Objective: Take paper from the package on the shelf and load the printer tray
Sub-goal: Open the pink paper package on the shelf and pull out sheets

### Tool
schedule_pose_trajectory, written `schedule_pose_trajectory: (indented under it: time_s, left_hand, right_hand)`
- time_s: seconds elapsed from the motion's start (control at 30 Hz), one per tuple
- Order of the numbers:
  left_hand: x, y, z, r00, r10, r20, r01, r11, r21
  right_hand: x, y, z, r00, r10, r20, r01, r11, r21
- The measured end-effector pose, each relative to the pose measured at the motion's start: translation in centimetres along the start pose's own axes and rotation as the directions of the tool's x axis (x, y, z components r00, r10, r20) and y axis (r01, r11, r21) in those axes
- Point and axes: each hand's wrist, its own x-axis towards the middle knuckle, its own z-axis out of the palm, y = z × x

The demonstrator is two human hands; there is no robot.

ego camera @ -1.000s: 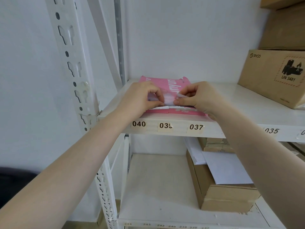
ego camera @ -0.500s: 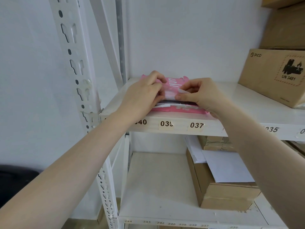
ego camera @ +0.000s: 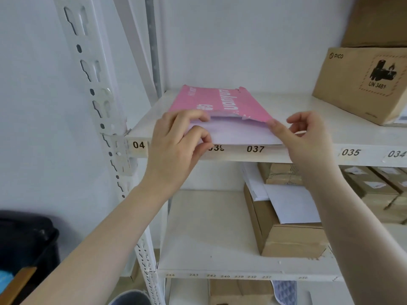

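A pink paper package (ego camera: pixel 215 102) lies flat on the white shelf (ego camera: pixel 330 137), its torn open end facing me. A thin stack of white paper (ego camera: pixel 237 134) sticks out of that end, past the shelf's front edge. My left hand (ego camera: pixel 178 144) pinches the stack's left corner between thumb and fingers. My right hand (ego camera: pixel 306 137) pinches the stack's right corner, right where the pink wrapper ends. No printer is in view.
A brown PICO cardboard box (ego camera: pixel 363 84) stands on the same shelf at the right. Below, the lower shelf (ego camera: pixel 209 234) holds a cardboard box (ego camera: pixel 286 236) with loose white sheets on top. A white slotted upright (ego camera: pixel 97 95) rises at the left.
The white paper has slid out of the pink package toward me. Both hands moved from the wrapper's opening to the stack's front corners.
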Motion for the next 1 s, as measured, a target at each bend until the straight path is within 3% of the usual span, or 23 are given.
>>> schedule_pose_trajectory:
  time_s: [0.17, 0.33, 0.53, 0.6, 0.67, 0.73, 0.77, 0.83, 0.9, 1.0]
  left_hand:
    - [-3.1, 1.6, -1.0, 0.999, -0.042, -0.012, 0.042, 0.998, -0.037]
    - [-5.5, 2.2, -1.4, 0.991, -0.098, 0.088, 0.107, 0.989, -0.102]
    - [-6.5, 2.1, -1.9, 0.977, -0.137, 0.165, 0.165, 0.972, -0.165]
    - [-6.5, 1.9, -2.4, 0.954, -0.226, 0.196, 0.266, 0.942, -0.206]
    - [-6.2, 1.5, -3.1, 0.877, -0.447, 0.176, 0.480, 0.827, -0.292]
    - [-5.6, 0.5, -3.7, 0.677, -0.711, 0.192, 0.720, 0.583, -0.377]
    - [-5.2, -0.1, -3.9, 0.559, -0.779, 0.285, 0.807, 0.432, -0.404]
    - [-4.7, -1.4, -3.9, 0.393, -0.702, 0.594, 0.896, 0.145, -0.420]
    - [-4.4, -1.7, -3.8, 0.312, -0.534, 0.786, 0.913, -0.060, -0.403]
    - [-4.3, -1.5, -3.1, 0.300, -0.455, 0.838, 0.908, -0.134, -0.397]
  right_hand:
    - [-1.8, 0.6, -0.7, 0.992, 0.107, 0.064, -0.107, 0.994, -0.002]
    - [-2.5, 1.0, -1.2, 0.913, 0.318, 0.257, -0.355, 0.928, 0.114]
    - [-2.4, 1.5, -1.0, 0.913, 0.286, 0.290, -0.345, 0.922, 0.177]
    - [-2.6, 1.8, -0.8, 0.916, 0.278, 0.291, -0.341, 0.919, 0.198]
    - [-2.8, 2.1, -1.1, 0.906, 0.287, 0.310, -0.360, 0.908, 0.214]
    - [-3.0, 2.5, -1.5, 0.891, 0.305, 0.336, -0.389, 0.895, 0.217]
    - [-3.1, 2.8, -1.8, 0.883, 0.308, 0.353, -0.396, 0.894, 0.210]
    - [-3.5, 3.4, -2.3, 0.868, 0.296, 0.398, -0.394, 0.899, 0.192]
    - [-3.8, 3.8, -2.7, 0.849, 0.282, 0.447, -0.397, 0.898, 0.188]
    - [-4.1, 3.9, -2.9, 0.779, 0.277, 0.562, -0.433, 0.886, 0.164]
